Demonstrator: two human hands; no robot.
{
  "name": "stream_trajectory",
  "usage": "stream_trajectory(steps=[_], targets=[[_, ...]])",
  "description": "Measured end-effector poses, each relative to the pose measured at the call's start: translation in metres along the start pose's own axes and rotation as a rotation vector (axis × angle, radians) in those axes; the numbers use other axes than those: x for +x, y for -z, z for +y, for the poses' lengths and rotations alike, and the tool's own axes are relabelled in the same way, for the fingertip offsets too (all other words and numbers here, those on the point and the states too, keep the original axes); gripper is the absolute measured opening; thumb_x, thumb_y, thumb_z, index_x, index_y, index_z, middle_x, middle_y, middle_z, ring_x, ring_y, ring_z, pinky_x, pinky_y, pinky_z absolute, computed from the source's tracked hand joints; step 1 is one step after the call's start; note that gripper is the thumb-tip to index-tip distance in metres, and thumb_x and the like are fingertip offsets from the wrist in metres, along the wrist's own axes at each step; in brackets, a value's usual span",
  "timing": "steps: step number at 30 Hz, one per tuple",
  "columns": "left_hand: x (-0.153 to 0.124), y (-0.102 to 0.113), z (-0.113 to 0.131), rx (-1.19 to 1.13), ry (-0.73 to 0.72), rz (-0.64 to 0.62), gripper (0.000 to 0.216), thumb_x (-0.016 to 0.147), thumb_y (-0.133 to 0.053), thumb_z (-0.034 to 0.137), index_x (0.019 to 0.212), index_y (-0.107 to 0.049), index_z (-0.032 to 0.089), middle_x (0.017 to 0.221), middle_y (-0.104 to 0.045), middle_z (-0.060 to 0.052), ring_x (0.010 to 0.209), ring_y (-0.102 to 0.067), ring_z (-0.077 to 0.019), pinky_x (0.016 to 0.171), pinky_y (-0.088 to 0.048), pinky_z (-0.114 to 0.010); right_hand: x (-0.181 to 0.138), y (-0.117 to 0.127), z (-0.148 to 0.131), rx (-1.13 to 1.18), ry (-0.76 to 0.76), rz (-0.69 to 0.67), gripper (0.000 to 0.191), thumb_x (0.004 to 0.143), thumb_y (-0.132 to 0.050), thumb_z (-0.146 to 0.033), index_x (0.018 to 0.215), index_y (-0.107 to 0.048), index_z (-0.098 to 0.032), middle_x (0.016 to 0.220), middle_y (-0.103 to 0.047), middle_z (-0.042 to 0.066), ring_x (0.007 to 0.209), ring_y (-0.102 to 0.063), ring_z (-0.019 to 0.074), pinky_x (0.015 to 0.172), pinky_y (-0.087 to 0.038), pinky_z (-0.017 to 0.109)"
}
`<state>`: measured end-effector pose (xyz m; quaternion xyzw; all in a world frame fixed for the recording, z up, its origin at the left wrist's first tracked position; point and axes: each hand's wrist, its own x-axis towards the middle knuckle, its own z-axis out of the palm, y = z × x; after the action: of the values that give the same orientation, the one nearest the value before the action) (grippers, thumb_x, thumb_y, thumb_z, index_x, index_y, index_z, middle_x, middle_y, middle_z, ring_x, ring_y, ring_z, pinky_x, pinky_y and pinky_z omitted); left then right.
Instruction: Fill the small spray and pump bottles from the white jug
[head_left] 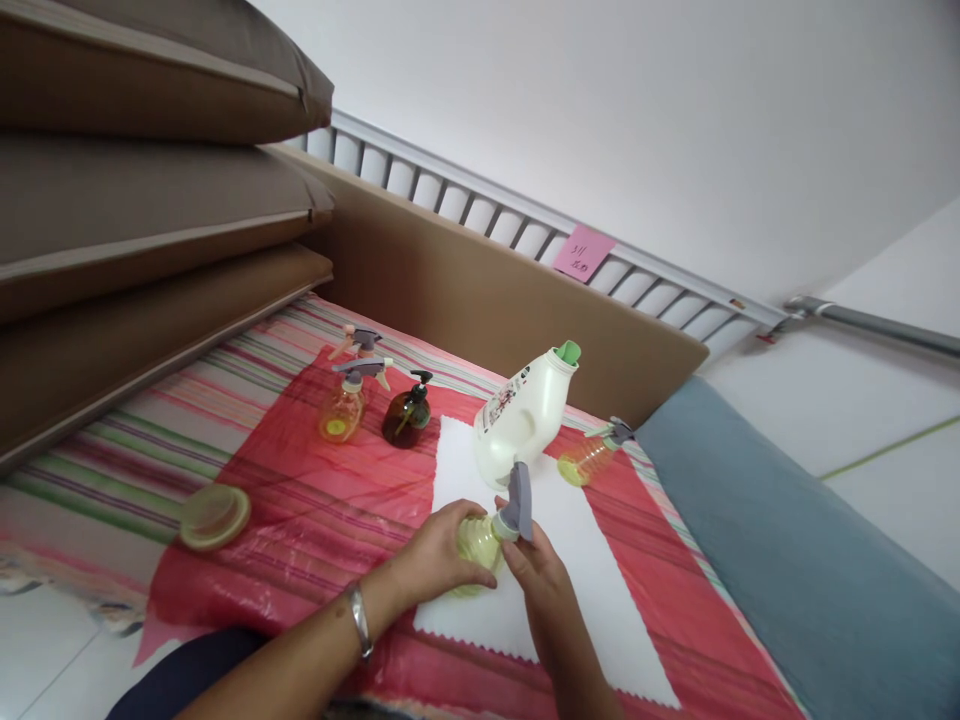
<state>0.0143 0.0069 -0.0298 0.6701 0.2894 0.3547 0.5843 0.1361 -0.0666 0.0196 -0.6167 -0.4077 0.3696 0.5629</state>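
A clear spray bottle [480, 543] with a yellowish tint stands over the white cloth [577, 590], its grey trigger head [516, 500] on top. Around the bottle's body wraps my left hand [442, 550], a silver bracelet on that wrist. My right hand [538, 565] has its fingers closed at the collar under the trigger head; the palm side is partly hidden. Just beyond my hands a large white jug [517, 420] with a green-rimmed mouth stands on the cloth.
Left of the cloth are a spray bottle [345, 410], another trigger sprayer behind it, and a brown pump bottle [407, 412]. One more spray bottle [589, 458] stands at right. A yellowish lid-like dish [214, 516] lies on the red plastic sheet [300, 520]. Stacked cushions [165, 200] rise at left.
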Motion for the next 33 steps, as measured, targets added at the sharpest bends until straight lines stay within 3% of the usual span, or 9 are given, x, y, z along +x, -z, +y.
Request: stream_trajectory(steps=[6, 15, 22, 25, 27, 30, 33], targets=[[0.0, 0.0, 0.0, 0.019, 0.014, 0.018, 0.065, 0.042, -0.084, 0.024, 0.102, -0.057, 0.02, 0.101, -0.062, -0.004, 0.094, -0.057, -0.0233, 0.084, -0.043, -0.033, 0.0, 0.003, 0.0, 0.008, -0.032, -0.011, 0.043, 0.069, -0.068, -0.04, 0.108, -0.062, -0.023, 0.118, -0.062, 0.005, 0.113, -0.051, 0.0272, 0.099, -0.035, 0.042], [-0.001, -0.001, 0.004, -0.006, 0.001, -0.007, 0.066, 0.042, -0.083, 0.019, 0.103, -0.057, 0.02, 0.105, -0.063, -0.004, 0.097, -0.056, -0.0229, 0.086, -0.043, -0.033, 0.005, -0.002, 0.044, 0.265, -0.019, 0.074, 0.044, 0.07, -0.067, -0.037, 0.112, -0.059, -0.024, 0.116, -0.064, 0.004, 0.111, -0.053, 0.0247, 0.1, -0.035, 0.042], [-0.001, 0.004, 0.004, -0.027, -0.002, 0.0, 0.069, 0.045, -0.082, 0.019, 0.109, -0.056, 0.019, 0.111, -0.06, -0.007, 0.103, -0.055, -0.0258, 0.091, -0.04, -0.036, 0.007, -0.005, 0.04, 0.144, -0.001, 0.034, 0.048, 0.077, -0.061, -0.036, 0.121, -0.052, -0.022, 0.12, -0.061, 0.005, 0.112, -0.052, 0.0225, 0.1, -0.036, 0.038], [-0.006, 0.011, 0.017, -0.042, -0.058, 0.042, 0.073, 0.049, -0.081, 0.02, 0.116, -0.053, 0.02, 0.123, -0.054, -0.01, 0.115, -0.047, -0.0272, 0.099, -0.034, -0.038, 0.009, -0.008, 0.033, 0.115, 0.036, 0.019, 0.045, 0.078, -0.06, -0.037, 0.119, -0.053, -0.022, 0.121, -0.06, 0.004, 0.113, -0.051, 0.0228, 0.099, -0.036, 0.037], [-0.011, 0.014, 0.031, -0.046, -0.082, 0.126, 0.062, 0.059, -0.075, 0.025, 0.116, -0.053, 0.021, 0.123, -0.054, -0.01, 0.116, -0.047, -0.0259, 0.1, -0.034, -0.038, 0.009, -0.01, 0.029, 0.096, 0.055, 0.018, 0.042, 0.077, -0.06, -0.038, 0.115, -0.055, -0.021, 0.12, -0.061, 0.005, 0.115, -0.049, 0.0232, 0.099, -0.037, 0.036], [-0.013, 0.011, 0.06, 0.058, -0.122, 0.289, 0.034, 0.076, -0.06, 0.034, 0.107, -0.058, 0.02, 0.111, -0.061, -0.01, 0.105, -0.054, -0.0237, 0.091, -0.04, -0.036, 0.01, -0.012, 0.027, 0.08, 0.105, -0.018, 0.038, 0.078, -0.059, -0.037, 0.113, -0.056, -0.021, 0.119, -0.061, 0.004, 0.114, -0.05, 0.0228, 0.098, -0.038, 0.036], [-0.006, 0.001, 0.089, 0.349, -0.084, 0.333, 0.032, 0.076, -0.057, 0.04, 0.096, -0.062, 0.017, 0.097, -0.065, -0.011, 0.091, -0.059, -0.0254, 0.079, -0.043, -0.035, 0.013, -0.015, 0.028, 0.114, 0.178, -0.045, 0.036, 0.079, -0.057, -0.037, 0.111, -0.056, -0.021, 0.115, -0.063, 0.004, 0.11, -0.053, 0.0232, 0.096, -0.039, 0.037]])
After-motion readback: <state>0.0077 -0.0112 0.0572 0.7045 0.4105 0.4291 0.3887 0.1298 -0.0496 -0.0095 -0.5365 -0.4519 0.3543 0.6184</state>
